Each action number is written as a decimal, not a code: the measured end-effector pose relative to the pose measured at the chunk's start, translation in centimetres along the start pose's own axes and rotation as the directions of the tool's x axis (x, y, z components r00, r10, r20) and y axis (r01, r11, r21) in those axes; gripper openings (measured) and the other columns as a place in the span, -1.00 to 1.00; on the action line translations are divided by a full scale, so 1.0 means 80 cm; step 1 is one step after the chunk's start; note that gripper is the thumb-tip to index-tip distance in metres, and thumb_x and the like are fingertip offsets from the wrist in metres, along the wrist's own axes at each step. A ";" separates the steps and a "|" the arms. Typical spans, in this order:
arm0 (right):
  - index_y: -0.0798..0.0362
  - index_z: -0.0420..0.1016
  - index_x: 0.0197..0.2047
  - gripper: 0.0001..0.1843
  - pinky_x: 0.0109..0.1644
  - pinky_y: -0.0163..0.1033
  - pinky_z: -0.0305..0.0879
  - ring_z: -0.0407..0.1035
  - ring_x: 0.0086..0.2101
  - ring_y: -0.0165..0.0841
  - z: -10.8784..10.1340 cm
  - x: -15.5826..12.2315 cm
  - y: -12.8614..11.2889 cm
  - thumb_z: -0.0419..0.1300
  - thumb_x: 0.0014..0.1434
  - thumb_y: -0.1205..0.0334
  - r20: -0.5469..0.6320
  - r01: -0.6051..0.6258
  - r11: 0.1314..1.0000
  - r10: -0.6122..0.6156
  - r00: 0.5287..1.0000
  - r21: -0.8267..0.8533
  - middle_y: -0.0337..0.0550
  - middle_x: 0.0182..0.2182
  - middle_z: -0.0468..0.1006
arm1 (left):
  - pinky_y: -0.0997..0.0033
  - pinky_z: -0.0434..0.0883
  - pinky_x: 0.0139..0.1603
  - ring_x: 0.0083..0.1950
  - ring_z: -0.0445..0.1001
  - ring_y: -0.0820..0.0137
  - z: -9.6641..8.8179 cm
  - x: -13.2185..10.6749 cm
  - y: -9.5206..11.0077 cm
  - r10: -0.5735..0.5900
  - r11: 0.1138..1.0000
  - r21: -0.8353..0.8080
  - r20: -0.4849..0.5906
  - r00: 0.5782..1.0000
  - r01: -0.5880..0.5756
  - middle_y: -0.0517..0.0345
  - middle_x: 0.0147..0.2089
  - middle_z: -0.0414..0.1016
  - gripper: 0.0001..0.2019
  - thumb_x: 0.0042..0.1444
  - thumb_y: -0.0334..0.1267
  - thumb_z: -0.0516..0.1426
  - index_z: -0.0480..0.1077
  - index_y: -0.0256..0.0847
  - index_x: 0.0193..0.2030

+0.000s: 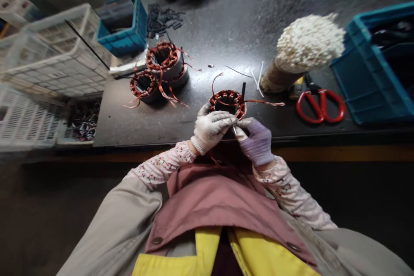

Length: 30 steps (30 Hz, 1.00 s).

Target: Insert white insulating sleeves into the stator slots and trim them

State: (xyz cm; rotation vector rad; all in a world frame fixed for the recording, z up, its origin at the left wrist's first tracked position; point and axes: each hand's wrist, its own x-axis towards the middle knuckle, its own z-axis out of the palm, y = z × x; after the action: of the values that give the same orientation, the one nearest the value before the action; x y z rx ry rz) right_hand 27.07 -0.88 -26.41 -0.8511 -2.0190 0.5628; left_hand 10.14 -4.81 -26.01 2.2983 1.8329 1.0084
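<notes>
A round motor stator with copper windings rests at the near edge of the dark workbench, loose copper leads trailing from it. My left hand, in a white glove, is closed around the stator's near side. My right hand, in a purple glove, pinches a thin white piece against the winding, right beside the left fingers. A short black sleeve stands up at the stator's far rim.
Two more wound stators sit left of centre. A bundle of white sticks and red scissors lie to the right, by a blue crate. White baskets, another blue crate and black sleeves stand left and behind.
</notes>
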 end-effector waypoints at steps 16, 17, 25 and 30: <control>0.02 0.50 -0.35 -0.90 -0.26 -0.28 0.44 0.48 -0.37 -0.39 -0.011 -0.006 -0.014 0.21 0.20 0.22 0.010 -0.003 0.996 0.002 1.000 0.091 -0.18 -0.38 0.57 | 0.12 0.07 0.39 -0.10 0.60 0.46 0.003 0.000 0.000 0.046 0.998 -0.027 -0.123 0.991 -0.049 0.20 -0.16 0.66 -0.78 0.32 -0.16 0.06 0.56 -0.03 -0.18; 0.02 0.50 -0.34 -0.90 -0.26 -0.29 0.44 0.48 -0.37 -0.39 -0.013 -0.008 -0.017 0.21 0.20 0.23 -0.008 -0.004 0.995 0.005 1.000 0.097 -0.18 -0.38 0.57 | 0.13 0.07 0.39 -0.11 0.60 0.46 0.004 0.000 0.000 0.049 0.998 -0.027 -0.137 0.989 -0.053 0.20 -0.17 0.66 -0.78 0.32 -0.16 0.07 0.56 -0.03 -0.18; 0.07 0.51 -0.31 -0.82 -0.32 -0.30 0.31 0.44 -0.40 -0.38 0.010 0.006 0.002 0.15 0.25 0.19 -0.041 0.082 0.988 -0.088 0.995 -0.127 -0.12 -0.39 0.58 | 0.09 0.08 0.38 -0.07 0.60 0.43 -0.001 0.001 -0.003 0.061 0.998 0.015 -0.084 0.995 -0.060 0.18 -0.15 0.66 -0.76 0.32 -0.15 0.04 0.56 -0.03 -0.16; 0.10 0.49 -0.38 -0.66 -0.48 -0.25 -0.10 0.27 -0.54 -0.40 -0.016 0.025 -0.009 0.06 0.30 0.07 0.187 0.291 0.826 -0.227 0.956 -0.484 -0.09 -0.48 0.52 | 0.08 0.12 0.35 -0.06 0.59 0.40 0.000 0.006 -0.007 0.025 0.999 0.019 -0.005 1.000 -0.025 0.16 -0.13 0.66 -0.78 0.30 -0.14 0.08 0.55 -0.06 -0.14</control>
State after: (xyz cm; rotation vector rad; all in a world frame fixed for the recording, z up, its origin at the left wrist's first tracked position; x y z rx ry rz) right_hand 27.05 0.24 -24.18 -0.8313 -2.3943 -0.0910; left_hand 9.69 -4.21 -26.00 2.3379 1.8279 1.0053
